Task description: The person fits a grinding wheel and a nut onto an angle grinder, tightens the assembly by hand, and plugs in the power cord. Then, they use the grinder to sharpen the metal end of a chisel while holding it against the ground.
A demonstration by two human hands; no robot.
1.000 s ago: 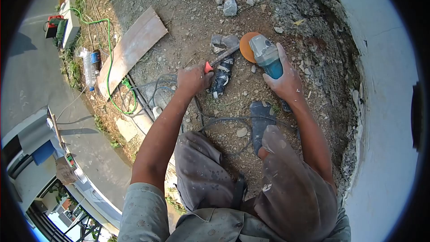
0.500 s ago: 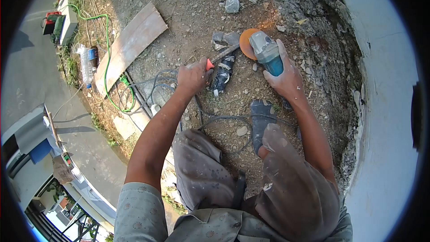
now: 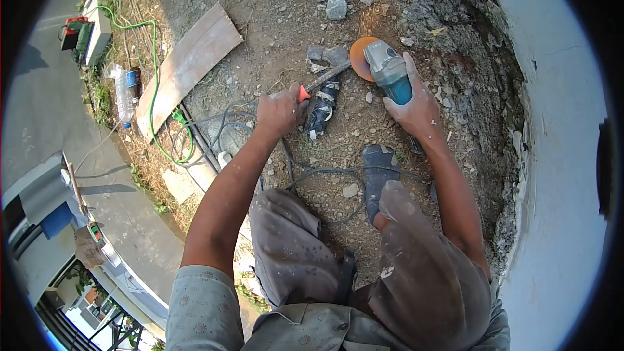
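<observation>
My left hand [image 3: 281,112] is closed round the red handle of a chisel [image 3: 327,78], its metal blade pointing up and right. In my right hand [image 3: 416,105] is an angle grinder [image 3: 391,73] with a teal body and grey head. Its orange disc [image 3: 361,58] meets the chisel's tip, and sparks [image 3: 372,19] fly up from there. Just beneath the chisel, a hammer [image 3: 323,109] with a black, tape-wrapped handle lies on the ground. My fingers on the chisel are partly hidden by the back of my left hand.
A grey cable [image 3: 325,170] loops over the soil near my boot [image 3: 379,179]. To the left lie a wooden board [image 3: 192,68], a green cord [image 3: 155,84] and plastic bottles [image 3: 125,97]. A white wall [image 3: 559,156] rises on the right; stones [image 3: 336,5] lie ahead.
The grinder has shifted slightly right and turned a little. The sparks, which flew up and to the right, now rise almost straight ahead. My left hand stays nearly still.
</observation>
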